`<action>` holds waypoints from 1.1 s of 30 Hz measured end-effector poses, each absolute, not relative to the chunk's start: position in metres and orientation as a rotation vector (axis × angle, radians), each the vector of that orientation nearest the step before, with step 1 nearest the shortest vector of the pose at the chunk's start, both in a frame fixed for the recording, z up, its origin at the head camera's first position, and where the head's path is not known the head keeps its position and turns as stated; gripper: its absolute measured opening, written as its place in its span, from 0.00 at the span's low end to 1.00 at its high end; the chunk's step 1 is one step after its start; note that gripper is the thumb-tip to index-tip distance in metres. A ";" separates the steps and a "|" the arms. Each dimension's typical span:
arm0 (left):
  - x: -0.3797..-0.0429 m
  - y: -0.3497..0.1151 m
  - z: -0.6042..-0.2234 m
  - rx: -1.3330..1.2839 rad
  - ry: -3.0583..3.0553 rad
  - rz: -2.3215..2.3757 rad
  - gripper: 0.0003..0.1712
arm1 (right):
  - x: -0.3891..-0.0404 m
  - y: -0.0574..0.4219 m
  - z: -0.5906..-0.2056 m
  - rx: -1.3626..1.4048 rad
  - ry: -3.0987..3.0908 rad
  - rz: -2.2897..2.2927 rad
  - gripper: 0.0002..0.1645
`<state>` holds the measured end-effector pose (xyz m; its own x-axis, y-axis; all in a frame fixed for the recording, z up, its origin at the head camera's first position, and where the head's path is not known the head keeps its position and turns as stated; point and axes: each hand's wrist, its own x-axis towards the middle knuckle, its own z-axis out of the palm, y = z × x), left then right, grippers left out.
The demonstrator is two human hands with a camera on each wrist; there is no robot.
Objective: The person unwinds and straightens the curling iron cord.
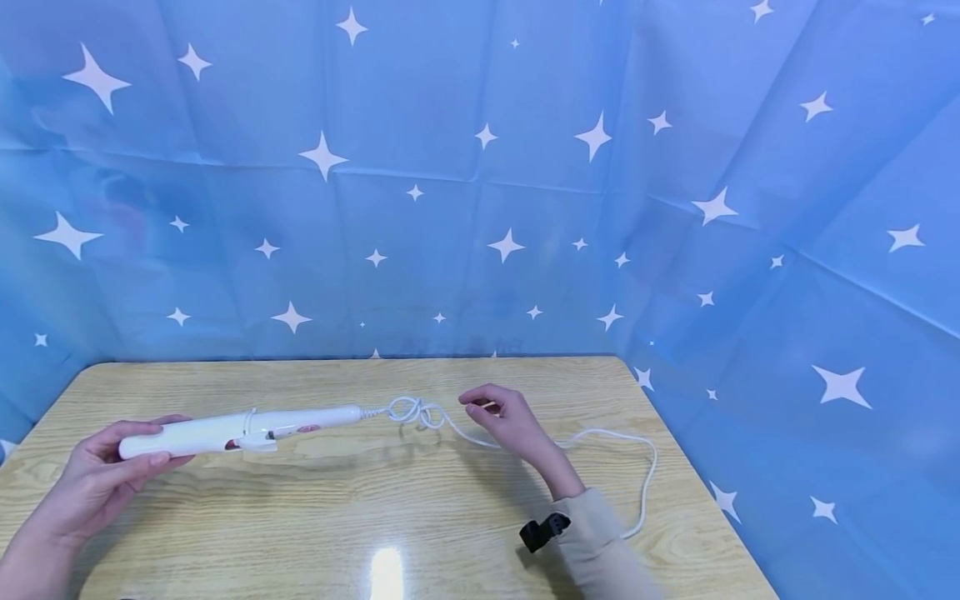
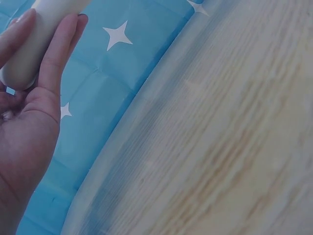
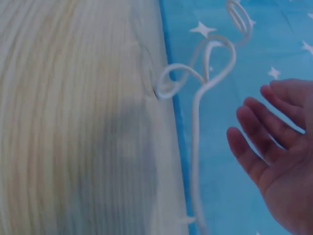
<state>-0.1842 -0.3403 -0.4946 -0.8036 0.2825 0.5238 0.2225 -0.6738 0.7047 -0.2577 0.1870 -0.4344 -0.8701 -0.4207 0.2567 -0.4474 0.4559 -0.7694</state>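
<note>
My left hand (image 1: 101, 479) grips the thick rounded end of a white curling iron (image 1: 198, 435), thumb on the near side and fingers on the far side. The iron is held level above the table, its slimmer handle end pointing right, with a small lever at its middle. From that end runs a white cord (image 1: 405, 408), coiled in a few loose loops that hang in the air. Just right of the loops is my right hand (image 1: 517, 421), fingers loosely bent and apart from the cord. In the right wrist view, the cord (image 3: 195, 122) passes beside the fingertips (image 3: 238, 139).
The cord's far part (image 1: 645, 492) curves over the right side of the wooden table (image 1: 300, 533) and passes behind the right sleeve (image 1: 600, 542). A black wrist device (image 1: 543, 532) sits at that cuff. Blue star-patterned cloth (image 1: 450, 208) hangs behind and to the right.
</note>
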 end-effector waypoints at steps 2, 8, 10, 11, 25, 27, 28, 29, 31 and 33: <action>-0.184 -0.340 -0.495 0.980 1.229 2.669 0.34 | -0.258 0.180 -0.438 0.806 -2.656 1.458 0.14; -0.185 -0.338 -0.495 0.994 1.233 2.662 0.33 | -0.259 0.165 -0.450 0.711 -2.687 1.717 0.26; -0.186 -0.337 -0.495 0.993 1.242 2.666 0.34 | -0.258 0.162 -0.453 0.665 -2.683 1.853 0.29; -0.186 -0.337 -0.495 0.989 1.244 2.669 0.34 | -0.258 0.162 -0.454 0.657 -2.668 1.927 0.30; -0.186 -0.349 -0.499 0.946 1.172 2.725 0.34 | -0.257 0.169 -0.459 0.588 -2.666 1.836 0.21; -0.185 -0.352 -0.501 0.949 1.157 2.729 0.34 | -0.257 0.172 -0.456 0.552 -2.646 1.777 0.16; -0.185 -0.354 -0.503 0.955 1.140 2.731 0.34 | -0.257 0.174 -0.455 0.530 -2.641 1.749 0.14; -0.185 -0.355 -0.504 0.961 1.118 2.736 0.34 | -0.259 0.176 -0.454 0.518 -2.631 1.729 0.13; -0.184 -0.359 -0.507 0.982 1.065 2.747 0.34 | -0.261 0.182 -0.452 0.482 -2.606 1.721 0.12; -0.184 -0.362 -0.509 1.002 0.976 2.764 0.34 | -0.264 0.189 -0.451 0.435 -2.572 1.761 0.14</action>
